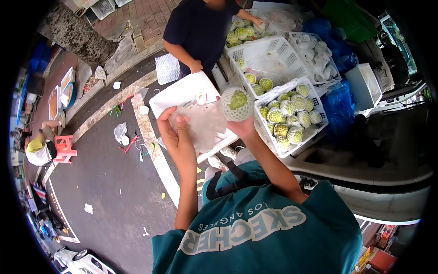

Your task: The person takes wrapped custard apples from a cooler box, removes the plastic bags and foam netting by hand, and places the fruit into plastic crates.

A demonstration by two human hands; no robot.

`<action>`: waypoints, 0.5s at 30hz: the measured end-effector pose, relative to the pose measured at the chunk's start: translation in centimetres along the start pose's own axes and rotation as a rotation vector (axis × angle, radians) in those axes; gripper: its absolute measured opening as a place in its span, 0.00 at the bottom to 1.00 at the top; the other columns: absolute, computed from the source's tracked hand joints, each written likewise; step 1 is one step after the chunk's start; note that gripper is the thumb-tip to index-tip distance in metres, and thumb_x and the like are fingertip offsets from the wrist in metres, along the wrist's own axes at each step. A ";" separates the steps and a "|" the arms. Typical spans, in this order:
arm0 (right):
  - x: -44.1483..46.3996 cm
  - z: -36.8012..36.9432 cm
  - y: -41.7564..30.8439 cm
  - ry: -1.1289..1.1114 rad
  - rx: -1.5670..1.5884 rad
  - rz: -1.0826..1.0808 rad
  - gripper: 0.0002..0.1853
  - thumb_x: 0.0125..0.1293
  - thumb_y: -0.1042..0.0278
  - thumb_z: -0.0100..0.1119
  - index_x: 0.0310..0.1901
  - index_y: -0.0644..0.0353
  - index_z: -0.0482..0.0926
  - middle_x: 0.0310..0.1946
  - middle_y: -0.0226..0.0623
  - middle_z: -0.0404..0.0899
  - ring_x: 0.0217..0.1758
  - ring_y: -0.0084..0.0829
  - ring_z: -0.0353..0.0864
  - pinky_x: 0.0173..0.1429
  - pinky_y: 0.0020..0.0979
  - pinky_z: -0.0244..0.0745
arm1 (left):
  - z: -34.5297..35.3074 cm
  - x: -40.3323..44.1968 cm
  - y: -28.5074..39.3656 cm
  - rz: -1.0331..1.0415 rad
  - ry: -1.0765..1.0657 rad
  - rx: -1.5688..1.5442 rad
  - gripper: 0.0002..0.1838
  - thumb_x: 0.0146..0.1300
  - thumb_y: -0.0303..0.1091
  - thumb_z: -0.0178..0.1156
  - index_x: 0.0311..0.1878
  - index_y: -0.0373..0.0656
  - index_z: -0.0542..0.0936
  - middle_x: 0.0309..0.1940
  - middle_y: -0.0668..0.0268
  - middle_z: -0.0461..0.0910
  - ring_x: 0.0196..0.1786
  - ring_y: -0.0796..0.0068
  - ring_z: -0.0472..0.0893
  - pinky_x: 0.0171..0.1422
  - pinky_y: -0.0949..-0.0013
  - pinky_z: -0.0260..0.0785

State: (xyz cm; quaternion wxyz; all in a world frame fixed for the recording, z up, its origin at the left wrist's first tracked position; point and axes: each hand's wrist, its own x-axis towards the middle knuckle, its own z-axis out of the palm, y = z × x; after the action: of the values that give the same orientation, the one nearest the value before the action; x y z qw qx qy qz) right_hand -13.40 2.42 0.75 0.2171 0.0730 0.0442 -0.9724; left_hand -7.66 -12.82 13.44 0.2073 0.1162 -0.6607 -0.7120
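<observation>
My right hand [242, 126] holds a green, knobbly fruit [238, 100] in a white foam net, raised at the centre. To its left, my left hand [175, 137] has thumb and index finger apart in a curve. Beside that hand a thin translucent sheet [203, 125] spreads over a white foam box [160, 101]; whether the fingers touch the sheet is unclear. Inside the box, near its far side, sits a small white item with a red and green mark [201, 97].
On the right, a white crate [315, 132] holds several netted fruits. Behind it are another crate [289, 52] with a few fruits and one with foam nets [315, 55]. A person in a dark shirt [200, 32] stands across the box. Plastic scraps [121, 132] litter the ground.
</observation>
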 end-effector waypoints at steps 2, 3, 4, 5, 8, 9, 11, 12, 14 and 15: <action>0.0 -0.8 -1.1 -0.073 0.055 0.027 0.35 0.54 0.34 0.41 0.55 0.53 0.66 0.55 0.38 0.65 0.60 0.40 0.61 0.64 0.53 0.47 | -0.7 0.7 -1.0 0.047 0.024 0.058 0.12 0.64 0.33 0.48 0.48 0.41 0.66 0.33 0.69 0.68 0.33 0.86 0.65 0.38 0.82 0.56; -0.3 -0.6 -1.5 -0.055 0.089 0.045 0.35 0.53 0.34 0.42 0.55 0.52 0.66 0.56 0.38 0.64 0.60 0.40 0.60 0.63 0.58 0.45 | -1.1 1.0 -1.9 0.089 0.041 0.118 0.11 0.64 0.33 0.47 0.48 0.40 0.66 0.33 0.68 0.68 0.34 0.85 0.66 0.39 0.81 0.57; -0.5 -0.5 -2.0 -0.037 0.124 0.060 0.34 0.53 0.33 0.42 0.55 0.50 0.66 0.56 0.38 0.63 0.61 0.39 0.59 0.61 0.62 0.43 | -1.3 1.4 -3.2 0.090 0.037 0.113 0.11 0.64 0.33 0.47 0.48 0.40 0.66 0.33 0.68 0.68 0.34 0.85 0.66 0.39 0.81 0.57; -0.6 -1.0 -2.6 0.060 0.103 0.044 0.34 0.52 0.33 0.43 0.55 0.48 0.65 0.57 0.37 0.63 0.61 0.40 0.58 0.59 0.69 0.39 | -1.5 1.9 -4.8 0.089 0.070 0.152 0.12 0.64 0.34 0.47 0.48 0.40 0.66 0.33 0.67 0.69 0.35 0.83 0.67 0.41 0.80 0.58; -1.7 -0.8 -3.0 0.095 0.117 0.026 0.35 0.51 0.32 0.44 0.56 0.48 0.64 0.57 0.37 0.62 0.62 0.40 0.56 0.60 0.68 0.37 | -2.0 3.2 -10.4 0.036 0.044 0.276 0.13 0.64 0.31 0.46 0.50 0.37 0.64 0.41 0.58 0.68 0.42 0.71 0.69 0.49 0.70 0.60; -2.0 -1.2 -3.2 0.060 0.113 0.032 0.35 0.51 0.33 0.46 0.56 0.48 0.64 0.57 0.37 0.61 0.62 0.42 0.57 0.61 0.67 0.39 | -1.9 3.4 -12.3 0.198 0.032 0.596 0.16 0.62 0.32 0.48 0.52 0.37 0.63 0.43 0.56 0.68 0.45 0.66 0.68 0.52 0.66 0.58; -3.1 0.0 -3.5 0.055 0.011 0.025 0.33 0.52 0.36 0.47 0.55 0.49 0.65 0.56 0.38 0.63 0.61 0.41 0.59 0.62 0.65 0.37 | -0.9 2.7 -14.4 0.373 0.075 1.016 0.22 0.58 0.34 0.54 0.54 0.39 0.65 0.48 0.53 0.66 0.52 0.53 0.64 0.57 0.57 0.53; -3.4 0.5 -3.7 0.043 -0.085 0.028 0.32 0.53 0.39 0.49 0.54 0.51 0.66 0.55 0.40 0.64 0.60 0.40 0.61 0.63 0.64 0.36 | -0.3 2.4 -13.7 0.370 0.073 1.011 0.22 0.58 0.34 0.54 0.54 0.39 0.65 0.48 0.53 0.66 0.52 0.53 0.64 0.57 0.57 0.53; -3.7 -0.1 -4.2 0.107 -0.113 0.008 0.33 0.54 0.37 0.46 0.55 0.52 0.65 0.55 0.40 0.65 0.59 0.42 0.61 0.62 0.63 0.43 | 0.9 2.1 -10.4 0.405 -0.115 0.804 0.16 0.57 0.31 0.54 0.48 0.40 0.70 0.46 0.55 0.67 0.50 0.54 0.65 0.56 0.59 0.54; -3.8 -0.1 -4.5 0.147 -0.195 -0.003 0.33 0.55 0.36 0.46 0.56 0.52 0.64 0.55 0.40 0.65 0.58 0.42 0.63 0.62 0.62 0.46 | 1.9 1.7 -9.0 0.358 -0.229 0.616 0.10 0.56 0.29 0.53 0.42 0.40 0.73 0.41 0.56 0.69 0.48 0.55 0.67 0.54 0.61 0.55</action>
State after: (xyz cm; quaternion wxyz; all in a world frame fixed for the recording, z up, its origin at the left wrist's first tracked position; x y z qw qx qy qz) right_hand -11.88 8.05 1.47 0.2178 0.1225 0.1543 -0.9559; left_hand -11.26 -11.46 4.93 0.2086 -0.0243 -0.8727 -0.4407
